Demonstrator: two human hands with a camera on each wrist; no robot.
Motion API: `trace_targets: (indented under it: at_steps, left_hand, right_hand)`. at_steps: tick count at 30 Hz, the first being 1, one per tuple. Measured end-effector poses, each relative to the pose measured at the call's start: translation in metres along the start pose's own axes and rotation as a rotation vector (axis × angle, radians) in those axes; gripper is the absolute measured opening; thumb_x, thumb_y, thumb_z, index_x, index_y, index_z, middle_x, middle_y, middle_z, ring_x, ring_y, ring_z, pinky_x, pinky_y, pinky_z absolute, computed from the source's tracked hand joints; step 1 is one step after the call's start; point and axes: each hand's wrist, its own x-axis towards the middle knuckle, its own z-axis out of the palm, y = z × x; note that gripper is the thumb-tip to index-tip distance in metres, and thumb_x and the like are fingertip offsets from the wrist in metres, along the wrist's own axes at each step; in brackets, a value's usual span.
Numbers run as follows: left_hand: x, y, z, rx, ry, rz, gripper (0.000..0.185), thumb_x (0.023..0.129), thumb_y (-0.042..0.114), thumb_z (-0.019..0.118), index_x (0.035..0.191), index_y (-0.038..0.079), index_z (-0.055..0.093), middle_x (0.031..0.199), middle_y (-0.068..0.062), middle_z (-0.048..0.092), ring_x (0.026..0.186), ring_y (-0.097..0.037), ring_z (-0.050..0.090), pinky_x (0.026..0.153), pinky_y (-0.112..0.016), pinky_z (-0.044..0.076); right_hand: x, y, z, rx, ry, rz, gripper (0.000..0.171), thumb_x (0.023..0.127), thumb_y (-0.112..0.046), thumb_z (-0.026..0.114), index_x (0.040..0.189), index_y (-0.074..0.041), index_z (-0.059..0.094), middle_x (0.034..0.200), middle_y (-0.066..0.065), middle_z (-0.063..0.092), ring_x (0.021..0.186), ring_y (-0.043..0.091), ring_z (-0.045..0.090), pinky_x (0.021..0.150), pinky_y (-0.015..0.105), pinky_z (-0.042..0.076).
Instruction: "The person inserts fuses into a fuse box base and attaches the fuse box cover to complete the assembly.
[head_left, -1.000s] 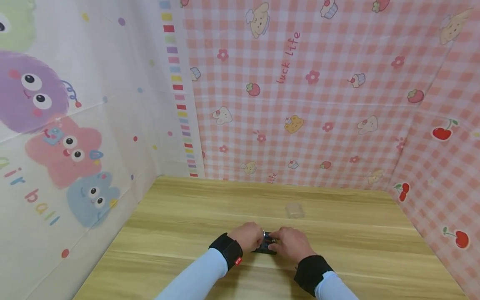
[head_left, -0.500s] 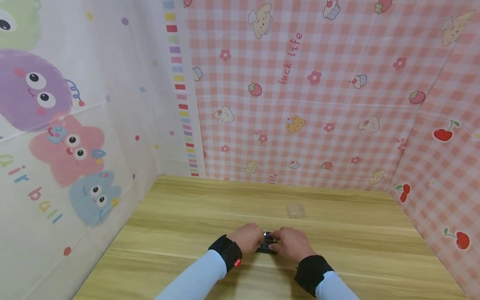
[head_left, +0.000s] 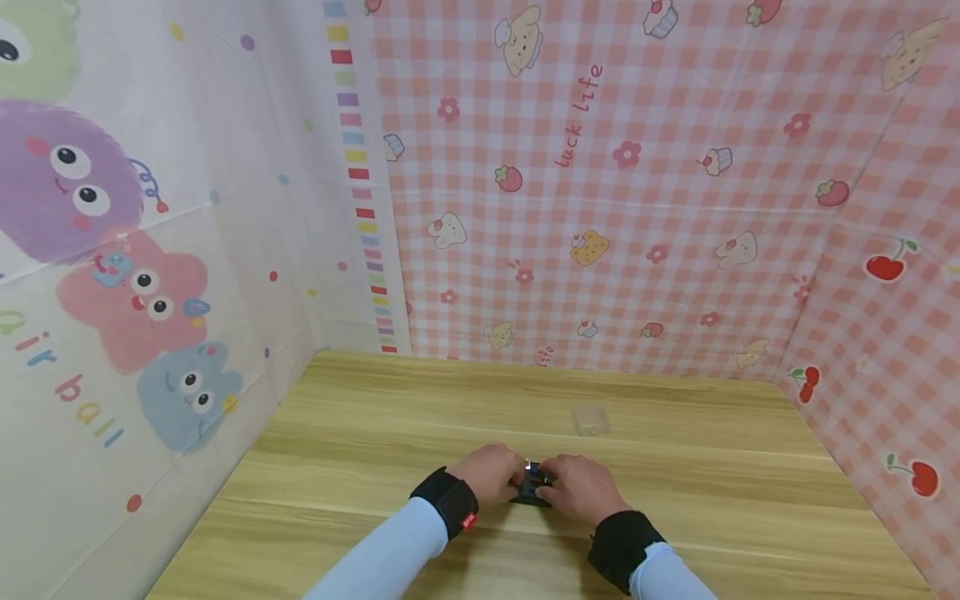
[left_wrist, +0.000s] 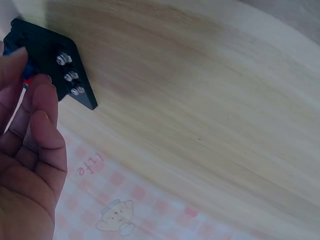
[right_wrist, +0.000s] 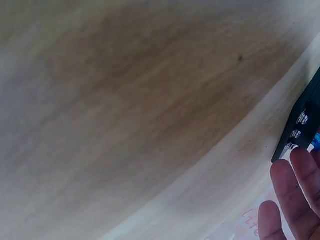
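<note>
"Luck life" checked cloth [head_left: 600, 167] behind hands on black block [head_left: 531, 492].

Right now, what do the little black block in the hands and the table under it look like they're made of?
The black block looks like matte plastic, evenly dark without glare; its three small screws glint silver, so probably metal. The table shows pale wood grain with a smooth, low-sheen finish; solid wood or laminate can't be told.
</note>
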Motion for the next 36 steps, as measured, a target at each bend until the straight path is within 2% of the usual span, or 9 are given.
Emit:
trace_targets:
  at_steps: [4,9,16,22,29,32,36]
  left_hand:
    - [-0.005,-0.005,-0.001,-0.039,0.016,-0.023,0.016,0.085,0.020,0.079,0.079,0.016,0.065,0.068,0.013,0.052,0.063,-0.004,0.046,0.059,-0.019,0.037]
    - [-0.012,-0.011,-0.011,-0.038,0.043,-0.093,0.016,0.088,0.031,0.074,0.085,0.016,0.067,0.067,0.013,0.052,0.059,-0.005,0.045,0.053,-0.022,0.035]
    - [-0.018,-0.027,-0.019,-0.022,0.063,-0.190,0.024,0.088,0.038,0.074,0.097,0.016,0.072,0.083,0.007,0.062,0.069,-0.008,0.053,0.064,-0.028,0.046]
    - [-0.022,-0.042,-0.021,-0.039,0.038,-0.281,0.032,0.087,0.041,0.074,0.105,0.014,0.073,0.099,0.001,0.067,0.084,-0.015,0.061,0.076,-0.035,0.052]
    - [-0.027,-0.054,-0.020,-0.036,0.026,-0.372,0.034,0.085,0.042,0.074,0.101,0.013,0.073,0.096,0.000,0.068,0.084,-0.017,0.061,0.077,-0.036,0.052]
    - [-0.029,-0.058,-0.020,-0.038,0.008,-0.413,0.034,0.084,0.043,0.076,0.099,0.013,0.074,0.096,0.000,0.069,0.084,-0.017,0.062,0.078,-0.037,0.051]
    - [-0.033,-0.060,-0.022,-0.044,-0.021,-0.445,0.033,0.083,0.043,0.077,0.098,0.013,0.074,0.097,-0.001,0.070,0.088,-0.019,0.063,0.080,-0.040,0.051]
  right_hand:
    - [0.000,0.002,-0.001,0.003,-0.013,0.016,0.032,0.083,-0.031,0.079,0.108,-0.011,0.074,0.089,-0.001,0.068,0.080,0.017,0.062,0.071,0.041,0.050]
    - [0.000,0.010,-0.007,0.010,-0.011,0.073,0.043,0.084,-0.037,0.077,0.116,-0.009,0.072,0.096,0.002,0.070,0.089,0.022,0.065,0.078,0.045,0.052]
    - [0.003,0.023,-0.016,-0.030,0.027,0.091,0.042,0.086,-0.034,0.076,0.118,-0.008,0.071,0.101,0.006,0.072,0.094,0.027,0.067,0.081,0.048,0.052]
    - [0.005,0.035,-0.022,-0.080,0.075,0.091,0.040,0.085,-0.032,0.077,0.116,-0.008,0.073,0.101,0.007,0.071,0.091,0.029,0.068,0.078,0.048,0.053]
    - [0.013,0.050,-0.031,-0.127,0.078,0.124,0.040,0.085,-0.031,0.076,0.116,-0.006,0.072,0.107,0.014,0.070,0.096,0.032,0.066,0.082,0.051,0.052]
    - [0.017,0.057,-0.033,-0.150,0.077,0.137,0.043,0.086,-0.032,0.075,0.119,-0.005,0.071,0.113,0.018,0.067,0.102,0.036,0.064,0.087,0.052,0.051]
    - [0.023,0.064,-0.035,-0.157,0.065,0.160,0.048,0.084,-0.031,0.077,0.123,-0.003,0.068,0.116,0.021,0.064,0.102,0.038,0.063,0.088,0.053,0.050]
